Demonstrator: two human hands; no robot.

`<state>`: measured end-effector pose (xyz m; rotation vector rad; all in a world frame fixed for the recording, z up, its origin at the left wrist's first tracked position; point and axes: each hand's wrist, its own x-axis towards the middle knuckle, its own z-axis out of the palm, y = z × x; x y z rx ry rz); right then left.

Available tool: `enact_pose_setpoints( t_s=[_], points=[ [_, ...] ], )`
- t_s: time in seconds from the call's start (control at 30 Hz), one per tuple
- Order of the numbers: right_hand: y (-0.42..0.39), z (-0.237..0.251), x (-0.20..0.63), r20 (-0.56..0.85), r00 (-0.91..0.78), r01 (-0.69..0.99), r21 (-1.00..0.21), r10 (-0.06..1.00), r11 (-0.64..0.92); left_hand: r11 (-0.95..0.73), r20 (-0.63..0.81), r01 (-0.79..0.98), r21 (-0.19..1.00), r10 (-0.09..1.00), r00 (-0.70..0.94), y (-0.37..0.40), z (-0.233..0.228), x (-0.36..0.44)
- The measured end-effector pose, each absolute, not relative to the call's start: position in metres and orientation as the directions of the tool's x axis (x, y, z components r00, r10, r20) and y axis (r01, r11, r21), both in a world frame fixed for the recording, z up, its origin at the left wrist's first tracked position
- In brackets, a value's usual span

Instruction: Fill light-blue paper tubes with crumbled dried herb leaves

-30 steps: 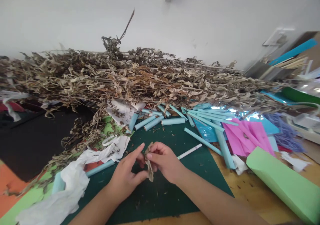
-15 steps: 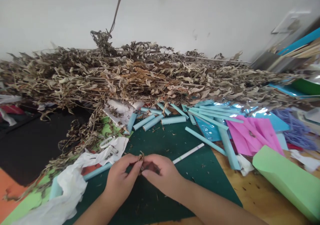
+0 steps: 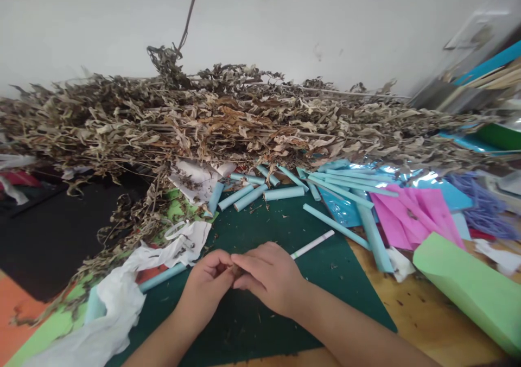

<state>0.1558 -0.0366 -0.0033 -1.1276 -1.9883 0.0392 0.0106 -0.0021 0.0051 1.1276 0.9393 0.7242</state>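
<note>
My left hand (image 3: 209,284) and my right hand (image 3: 272,278) meet above the dark green mat (image 3: 280,329). Pinched between the fingertips of both is a small bit of dried leaf (image 3: 236,270), mostly covered by the fingers. Just beyond my right hand a thin white stick (image 3: 312,245) with faint markings lies on the mat. Several light blue paper tubes (image 3: 284,194) rest along the mat's far edge. A longer thin blue tube (image 3: 336,227) slants across its right side.
A thick heap of dried leafy stems (image 3: 228,120) runs along the wall. Crumpled white tissue (image 3: 118,302) lies at left, near a black sheet (image 3: 52,236). Folded green paper (image 3: 468,291), pink paper (image 3: 415,215) and purple yarn (image 3: 488,207) are at right on the wooden table (image 3: 415,312).
My right hand's fingers have closed over the bit of dried leaf, which now shows less. The gap between its thumb and fingers has narrowed.
</note>
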Motion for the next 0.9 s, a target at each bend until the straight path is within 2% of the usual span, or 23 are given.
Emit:
enact_pose_setpoints(
  t_s=[0.17, 0.3, 0.43, 0.67, 0.77, 0.83, 0.9],
  points=[
    [-0.036, -0.002, 0.160, 0.677, -0.246, 0.773, -0.295, 0.694, 0.561, 0.399, -0.243, -0.144, 0.906, 0.766, 0.595, -0.005, 0.005, 0.010],
    [-0.036, -0.002, 0.159, 0.665, -0.262, 0.788, -0.271, 0.699, 0.553, 0.404, -0.263, -0.164, 0.900, 0.802, 0.536, -0.005, -0.001, 0.013],
    [-0.038, 0.001, 0.157, 0.605, -0.326, 0.759, -0.290, 0.726, 0.582, 0.467, -0.268, -0.238, 0.852, 0.778, 0.568, -0.002, 0.000, 0.015],
    [-0.040, 0.000, 0.154, 0.524, -0.344, 0.791, -0.286, 0.779, 0.541, 0.489, -0.379, -0.108, 0.865, 0.781, 0.497, 0.003, -0.002, 0.011],
    [-0.039, -0.006, 0.153, 0.532, -0.328, 0.833, -0.226, 0.780, 0.505, 0.346, -0.317, 0.040, 0.938, 0.799, 0.511, 0.003, -0.002, 0.008],
    [-0.038, -0.010, 0.153, 0.544, -0.333, 0.851, -0.179, 0.770, 0.495, 0.080, -0.195, 0.230, 0.970, 0.821, 0.536, 0.002, 0.003, 0.007],
    [-0.038, -0.011, 0.153, 0.551, -0.341, 0.857, -0.152, 0.762, 0.493, -0.228, -0.049, 0.401, 0.887, 0.817, 0.574, 0.000, 0.009, 0.005]
  ],
)
